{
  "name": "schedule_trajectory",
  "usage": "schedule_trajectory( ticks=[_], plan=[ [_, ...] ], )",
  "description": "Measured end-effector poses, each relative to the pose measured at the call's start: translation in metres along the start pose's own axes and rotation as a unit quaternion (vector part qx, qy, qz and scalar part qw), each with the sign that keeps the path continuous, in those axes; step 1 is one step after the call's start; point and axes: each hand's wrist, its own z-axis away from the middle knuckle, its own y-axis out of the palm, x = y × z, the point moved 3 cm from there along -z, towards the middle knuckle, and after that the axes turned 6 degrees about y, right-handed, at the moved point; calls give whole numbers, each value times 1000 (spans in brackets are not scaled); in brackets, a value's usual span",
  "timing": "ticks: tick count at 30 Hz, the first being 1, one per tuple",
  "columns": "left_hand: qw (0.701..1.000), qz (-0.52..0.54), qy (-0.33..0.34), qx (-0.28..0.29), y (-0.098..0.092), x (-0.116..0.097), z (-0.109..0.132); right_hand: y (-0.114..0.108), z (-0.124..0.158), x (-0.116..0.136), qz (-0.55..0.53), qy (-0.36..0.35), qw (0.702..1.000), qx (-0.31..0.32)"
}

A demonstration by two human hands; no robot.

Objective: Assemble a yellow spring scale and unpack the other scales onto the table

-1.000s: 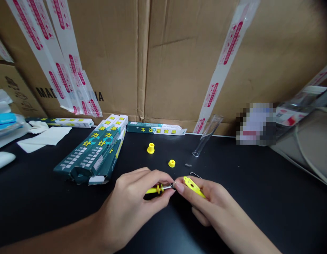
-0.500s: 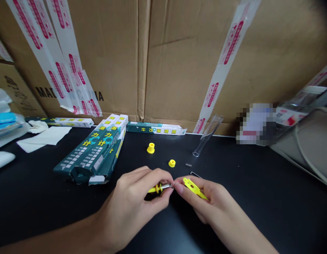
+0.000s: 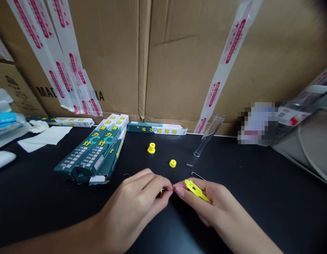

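My left hand is closed around a yellow part with metal on it, mostly hidden by the fingers. A thin bent wire shows just behind that hand. My right hand holds a flat yellow plastic piece with holes against its palm. Its thumb and forefinger pinch a tiny metal bit that meets my left fingertips. Beyond the hands lie a small yellow cap, a taller yellow cap, a short metal spring and a thin metal rod.
A clear tube lies at the back right. Several green and white boxes are stacked at left, and another box lies along the big cardboard carton. White tissues and a grey bag-like object flank the black table.
My left fingers have turned and closed further over the metal-tipped yellow part, which is now mostly covered. The bent wire has come into sight behind that hand. My right hand has barely moved.
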Motion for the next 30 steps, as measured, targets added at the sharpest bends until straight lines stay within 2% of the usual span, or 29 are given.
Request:
schedule_trajectory(
  ticks=[3, 10, 15, 18, 23, 30],
  plan=[
    [1000, -14, 10, 11, 0, -1, 0, 0, -1, -1, -21, -5, 1000, -8],
    [999, -14, 27, -25, 0, -1, 3, -1, 0, 2, -48, 15, 999, 9],
    [997, -45, 62, -19, -1, -3, 3, -1, -1, 0, -45, 4, 999, 2],
    [995, -73, 69, 8, 0, -5, 3, -1, -1, -1, -28, 3, 1000, -3],
    [994, -80, 55, 54, 3, -5, 2, -1, 1, 2, 27, 3, 1000, 8],
    [998, -37, 1, 55, 3, -1, 0, 4, 5, 4, 63, -63, 996, -15]
  ],
)
